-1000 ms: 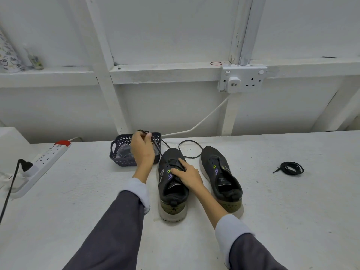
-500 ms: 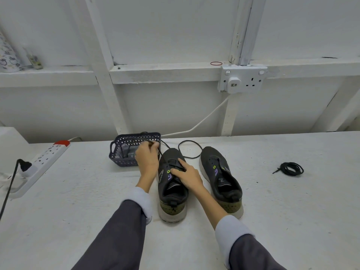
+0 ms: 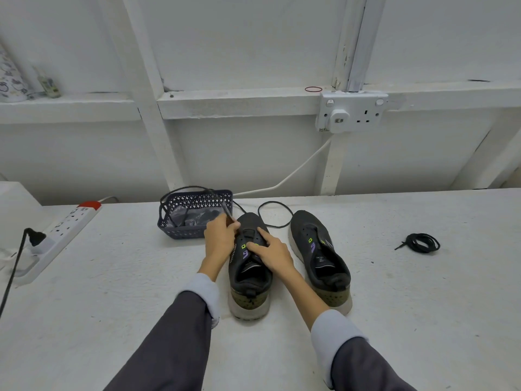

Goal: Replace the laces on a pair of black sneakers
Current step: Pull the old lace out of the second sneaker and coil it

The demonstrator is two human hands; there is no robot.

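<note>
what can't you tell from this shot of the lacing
- Which eyelet of the sneaker the lace is aimed at: head view, the left hand pinching it and the right hand cover the front eyelets.
- Contents of the basket: head view, dark items in clear wrap, too small behind its mesh wall.
- Patterned item on the shelf: head view, cut off by the left edge.

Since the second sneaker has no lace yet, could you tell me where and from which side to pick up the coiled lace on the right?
Probably from straight above, pinching across the bundled loops of the coiled lace: it lies flat on the table, so no side offers an edge. Pulling its loose tip, which points left, would likely unwind it.
</note>
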